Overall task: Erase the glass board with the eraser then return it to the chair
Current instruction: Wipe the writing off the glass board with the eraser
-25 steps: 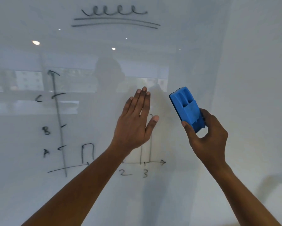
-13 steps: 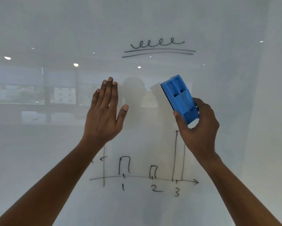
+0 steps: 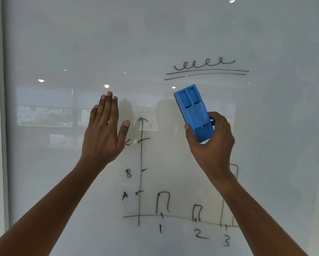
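Observation:
The glass board (image 3: 62, 43) fills the view. On it are a black scribble with two underlines (image 3: 205, 68) at upper right and a bar chart (image 3: 173, 209) with axis letters A, B, C and numbers 1, 2, 3 below. My right hand (image 3: 212, 145) grips the lower end of a blue eraser (image 3: 193, 112), held upright just under the scribble. My left hand (image 3: 104, 133) is raised flat, fingers together and thumb out, left of the chart's vertical axis, holding nothing. The chair is out of view.
The board's grey frame edge (image 3: 3, 126) runs down the far left. The glass reflects ceiling lights, windows and a dark figure.
The view has swung left and down, so the drawing now sits to the right. Both hands stay raised in the same pose; the eraser stays in my right hand.

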### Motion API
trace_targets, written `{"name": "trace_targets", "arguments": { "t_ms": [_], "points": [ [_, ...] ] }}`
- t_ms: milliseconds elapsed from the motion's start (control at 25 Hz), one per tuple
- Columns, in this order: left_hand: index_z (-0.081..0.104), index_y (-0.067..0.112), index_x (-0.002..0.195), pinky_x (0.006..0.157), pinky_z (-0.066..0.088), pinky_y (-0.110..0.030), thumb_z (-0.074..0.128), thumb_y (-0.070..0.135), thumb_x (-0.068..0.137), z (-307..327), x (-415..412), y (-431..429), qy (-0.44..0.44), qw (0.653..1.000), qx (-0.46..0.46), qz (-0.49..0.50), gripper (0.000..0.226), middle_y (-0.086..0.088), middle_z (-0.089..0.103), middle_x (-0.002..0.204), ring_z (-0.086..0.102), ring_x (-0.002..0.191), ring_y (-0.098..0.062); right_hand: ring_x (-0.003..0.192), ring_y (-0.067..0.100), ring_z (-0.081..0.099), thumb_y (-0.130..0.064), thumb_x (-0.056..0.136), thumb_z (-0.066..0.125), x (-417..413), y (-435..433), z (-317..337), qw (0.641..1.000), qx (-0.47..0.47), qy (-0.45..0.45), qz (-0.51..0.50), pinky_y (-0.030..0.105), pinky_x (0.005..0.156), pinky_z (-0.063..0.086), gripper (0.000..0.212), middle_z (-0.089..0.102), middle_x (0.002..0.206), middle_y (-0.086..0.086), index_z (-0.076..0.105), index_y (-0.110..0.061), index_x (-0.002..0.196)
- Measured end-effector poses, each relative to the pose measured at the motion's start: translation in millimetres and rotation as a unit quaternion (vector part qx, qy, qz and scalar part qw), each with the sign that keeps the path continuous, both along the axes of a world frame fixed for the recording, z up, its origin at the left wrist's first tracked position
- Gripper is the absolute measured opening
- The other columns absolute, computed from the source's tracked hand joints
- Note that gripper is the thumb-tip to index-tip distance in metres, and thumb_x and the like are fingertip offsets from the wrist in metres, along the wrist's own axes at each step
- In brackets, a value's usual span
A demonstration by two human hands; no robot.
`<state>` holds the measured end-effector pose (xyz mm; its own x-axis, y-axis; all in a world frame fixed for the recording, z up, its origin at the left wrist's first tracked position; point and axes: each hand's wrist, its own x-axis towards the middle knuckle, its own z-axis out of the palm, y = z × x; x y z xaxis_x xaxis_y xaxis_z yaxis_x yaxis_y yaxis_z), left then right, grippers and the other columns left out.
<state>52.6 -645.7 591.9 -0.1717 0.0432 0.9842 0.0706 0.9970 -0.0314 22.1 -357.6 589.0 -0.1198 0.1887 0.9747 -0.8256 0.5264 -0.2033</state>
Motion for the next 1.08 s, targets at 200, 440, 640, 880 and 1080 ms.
{"name": "trace_targets", "arguments": {
  "t_ms": [200, 440, 640, 880, 1080],
  "points": [
    [0.02, 0.002, 0.168, 0.135, 0.006, -0.039, 0.024, 0.045, 0.112, 13, -8, -25, 0.001, 1.0, -0.009, 0.01, 0.071, -0.014, 0.015, 0.177, 0.009, 0.166, -0.026, 0.098, 0.016, 0.058, -0.036, 0.083, 0.086, -10, 2, 7, 1.0, -0.005, 0.01, -0.008, 0.017, 0.076, 0.049, 0.059, 0.062, 0.113, 0.002, 0.056, -0.006, 0.124],
    [0.016, 0.01, 0.17, 0.134, 0.009, -0.041, 0.028, 0.045, 0.112, 25, -26, -38, 0.007, 1.0, 0.018, -0.017, 0.069, -0.006, 0.013, 0.179, 0.006, 0.167, -0.023, 0.1, 0.02, 0.061, -0.037, 0.085, 0.084, -25, 29, 23, 0.999, -0.025, 0.006, -0.026, 0.032, 0.074, 0.058, 0.066, 0.058, 0.115, -0.002, 0.046, -0.011, 0.132],
    [0.018, 0.013, 0.17, 0.132, 0.014, -0.048, 0.028, 0.045, 0.111, 37, -46, -46, 0.024, 0.999, 0.032, -0.019, 0.068, -0.009, 0.016, 0.178, 0.01, 0.166, -0.028, 0.1, 0.024, 0.061, -0.041, 0.088, 0.08, -40, 53, 39, 0.996, -0.053, -0.004, -0.078, 0.039, 0.077, 0.057, 0.068, 0.064, 0.119, 0.003, 0.045, -0.014, 0.139],
    [0.023, 0.015, 0.169, 0.13, 0.008, -0.041, 0.024, 0.043, 0.11, 40, -68, -56, 0.037, 0.999, 0.037, -0.006, 0.065, -0.014, 0.018, 0.177, 0.013, 0.165, -0.031, 0.104, 0.024, 0.061, -0.04, 0.09, 0.077, -62, 68, 49, 0.991, -0.052, -0.001, -0.123, 0.032, 0.079, 0.051, 0.069, 0.064, 0.119, 0.007, 0.046, -0.01, 0.145],
    [0.029, 0.014, 0.168, 0.126, 0.006, -0.038, 0.03, 0.04, 0.108, 41, -76, -61, 0.073, 0.997, 0.01, -0.012, 0.065, -0.002, 0.013, 0.174, 0.009, 0.16, -0.022, 0.098, 0.022, 0.059, -0.041, 0.093, 0.073, -76, 83, 59, 0.982, -0.089, 0.006, -0.166, 0.029, 0.075, 0.046, 0.066, 0.062, 0.112, 0.007, 0.047, -0.011, 0.145]
  ]
}}
